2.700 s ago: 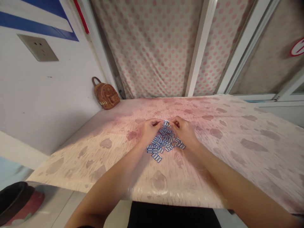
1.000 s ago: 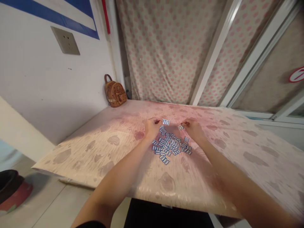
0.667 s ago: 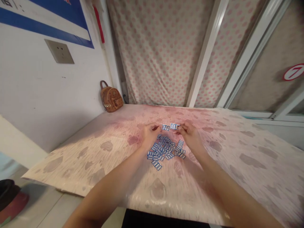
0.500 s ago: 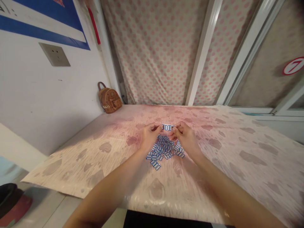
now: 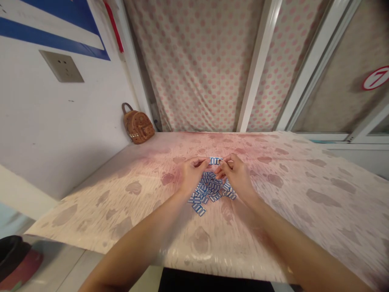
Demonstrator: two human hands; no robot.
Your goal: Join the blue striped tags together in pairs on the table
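Pile of small flat blue-and-white striped pieces (image 5: 209,187) on table with glossy cream-pink leaf-print cover (image 5: 304,184); one piece sticks out on the near side. Just beyond: blue-and-white striped strip (image 5: 215,161) held up, left hand (image 5: 194,173) pinching its left end, right hand (image 5: 236,172) its right. Can't tell if one piece or two. Far left corner: small brown studded backpack (image 5: 139,126). Behind: beige pink-dotted curtain (image 5: 197,73).

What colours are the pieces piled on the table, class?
The piled pieces are whitish with blue borders, best seen in the head view.
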